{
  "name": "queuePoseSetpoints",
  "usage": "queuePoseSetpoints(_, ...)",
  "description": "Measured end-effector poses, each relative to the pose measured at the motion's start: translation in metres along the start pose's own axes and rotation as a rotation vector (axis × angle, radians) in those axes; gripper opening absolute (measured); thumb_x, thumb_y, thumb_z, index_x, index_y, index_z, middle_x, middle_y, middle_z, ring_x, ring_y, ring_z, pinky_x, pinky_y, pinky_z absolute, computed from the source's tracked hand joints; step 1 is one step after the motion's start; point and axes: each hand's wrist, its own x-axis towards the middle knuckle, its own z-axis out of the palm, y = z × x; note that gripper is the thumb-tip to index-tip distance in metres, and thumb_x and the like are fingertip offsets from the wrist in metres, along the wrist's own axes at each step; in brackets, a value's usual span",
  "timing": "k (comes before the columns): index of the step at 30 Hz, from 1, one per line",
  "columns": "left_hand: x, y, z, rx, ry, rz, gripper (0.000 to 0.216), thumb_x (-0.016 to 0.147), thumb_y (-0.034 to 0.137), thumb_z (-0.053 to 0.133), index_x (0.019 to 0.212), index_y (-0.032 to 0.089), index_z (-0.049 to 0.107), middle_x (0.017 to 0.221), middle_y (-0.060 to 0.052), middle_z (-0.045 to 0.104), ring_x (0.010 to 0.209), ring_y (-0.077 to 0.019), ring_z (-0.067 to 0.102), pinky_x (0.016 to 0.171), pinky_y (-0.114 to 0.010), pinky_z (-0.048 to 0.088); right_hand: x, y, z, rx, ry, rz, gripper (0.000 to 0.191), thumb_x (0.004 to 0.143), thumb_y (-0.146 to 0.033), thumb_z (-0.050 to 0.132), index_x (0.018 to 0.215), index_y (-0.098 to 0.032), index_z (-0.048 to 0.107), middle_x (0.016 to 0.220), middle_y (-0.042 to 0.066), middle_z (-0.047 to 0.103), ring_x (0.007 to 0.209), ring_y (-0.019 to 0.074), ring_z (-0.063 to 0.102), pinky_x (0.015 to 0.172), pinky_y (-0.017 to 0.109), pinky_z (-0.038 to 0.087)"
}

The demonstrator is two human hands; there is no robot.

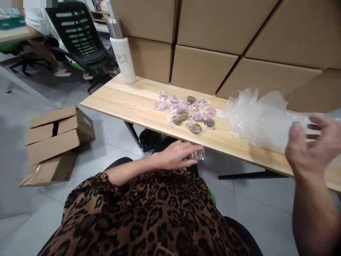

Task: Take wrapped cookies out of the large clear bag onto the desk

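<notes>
My left hand rests low over my lap, below the table edge, fingers closed on a small clear-wrapped packet. My right hand is raised at the right, thumb and fingers pinching the edge of a bunch of clear plastic bags that lies on the wooden table. Several small wrapped round pieces, pink and brown, lie scattered on the table to the left of the bags.
A white bottle with a steel cap stands at the table's far left. Cardboard boxes are stacked along the back. An open carton lies on the floor. A person sits beyond a black mesh chair.
</notes>
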Motion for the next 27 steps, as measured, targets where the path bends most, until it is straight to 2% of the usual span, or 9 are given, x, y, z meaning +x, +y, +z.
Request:
queuePoseSetpoints(2, 0.024, -0.004, -0.034, 0.039, 0.112, -0.020, 0.058, 0.112, 0.054, 0.042, 0.161, 0.024, 0.048, 0.134, -0.014, 0.074, 0.120, -0.0288, 0.072, 0.104, -0.048, 0.059, -0.006, -0.035, 0.012, 0.140, -0.053, -0.109, 0.067, 0.090, -0.067, 0.061, 0.134, -0.016, 0.066, 0.125, 0.023, 0.065, 0.097, 0.0310, 0.068, 0.059, 0.041, 0.056)
queuePoseSetpoints(5, 0.050, -0.038, -0.066, 0.129, 0.347, -0.104, 0.078, 0.103, 0.074, 0.048, 0.165, 0.027, 0.044, 0.169, -0.018, 0.049, 0.156, -0.0389, 0.048, 0.126, -0.064, 0.041, -0.021, -0.110, 0.018, 0.267, -0.153, -0.354, 0.051, 0.102, -0.050, 0.058, 0.142, -0.019, 0.062, 0.130, 0.019, 0.068, 0.124, 0.0359, 0.065, 0.089, 0.054, 0.062)
queuePoseSetpoints(8, 0.054, -0.086, -0.082, 0.200, 0.508, -0.375, 0.093, 0.095, 0.085, 0.048, 0.169, 0.029, 0.041, 0.182, -0.016, 0.028, 0.166, -0.0452, 0.029, 0.132, -0.071, 0.025, -0.037, -0.172, 0.026, 0.377, -0.336, -0.656, 0.046, 0.107, -0.039, 0.060, 0.149, -0.020, 0.058, 0.149, 0.019, 0.062, 0.141, 0.0339, 0.058, 0.114, 0.056, 0.053)
queuePoseSetpoints(11, 0.049, -0.126, -0.091, 0.186, 0.492, -0.722, 0.098, 0.093, 0.085, 0.049, 0.173, 0.029, 0.035, 0.184, -0.018, 0.023, 0.169, -0.0481, 0.023, 0.132, -0.075, 0.021, -0.042, -0.202, 0.048, 0.365, -0.540, -0.850, 0.048, 0.109, -0.045, 0.058, 0.152, -0.024, 0.060, 0.165, 0.016, 0.051, 0.158, 0.0354, 0.042, 0.125, 0.058, 0.042)
queuePoseSetpoints(13, 0.050, -0.141, -0.093, 0.164, 0.398, -0.881, 0.097, 0.095, 0.081, 0.049, 0.173, 0.026, 0.033, 0.182, -0.021, 0.026, 0.168, -0.0482, 0.026, 0.133, -0.074, 0.020, -0.038, -0.210, 0.069, 0.324, -0.647, -0.902, 0.049, 0.110, -0.049, 0.052, 0.153, -0.028, 0.062, 0.170, 0.012, 0.047, 0.162, 0.0347, 0.036, 0.129, 0.060, 0.036)
queuePoseSetpoints(15, 0.060, -0.147, -0.090, 0.152, 0.321, -0.938, 0.095, 0.097, 0.078, 0.047, 0.173, 0.023, 0.034, 0.181, -0.022, 0.031, 0.168, -0.0457, 0.028, 0.135, -0.070, 0.019, -0.030, -0.213, 0.090, 0.296, -0.734, -0.913, 0.050, 0.112, -0.052, 0.046, 0.155, -0.031, 0.062, 0.172, 0.009, 0.046, 0.164, 0.0328, 0.034, 0.132, 0.060, 0.032)
queuePoseSetpoints(20, 0.109, -0.144, -0.069, 0.146, 0.315, -0.885, 0.076, 0.103, 0.067, 0.045, 0.168, 0.027, 0.046, 0.177, -0.016, 0.041, 0.165, -0.0400, 0.038, 0.135, -0.064, 0.024, -0.010, -0.208, 0.124, 0.246, -0.818, -0.831, 0.053, 0.113, -0.053, 0.038, 0.154, -0.029, 0.063, 0.169, 0.010, 0.049, 0.162, 0.0330, 0.036, 0.131, 0.061, 0.034)
queuePoseSetpoints(24, 0.152, -0.137, -0.053, 0.134, 0.305, -0.840, 0.065, 0.109, 0.058, 0.039, 0.164, 0.026, 0.051, 0.171, -0.014, 0.051, 0.160, -0.0336, 0.047, 0.133, -0.052, 0.035, -0.003, -0.184, 0.132, 0.236, -0.801, -0.758, 0.055, 0.114, -0.049, 0.036, 0.150, -0.021, 0.067, 0.165, 0.017, 0.051, 0.157, 0.0372, 0.043, 0.127, 0.060, 0.040)
queuePoseSetpoints(27, 0.180, -0.129, -0.044, 0.126, 0.279, -0.799, 0.063, 0.109, 0.057, 0.040, 0.163, 0.027, 0.052, 0.169, -0.011, 0.054, 0.158, -0.0300, 0.048, 0.132, -0.047, 0.037, -0.001, -0.159, 0.133, 0.241, -0.768, -0.713, 0.054, 0.114, -0.046, 0.036, 0.147, -0.018, 0.069, 0.162, 0.020, 0.054, 0.154, 0.0375, 0.047, 0.125, 0.059, 0.042)
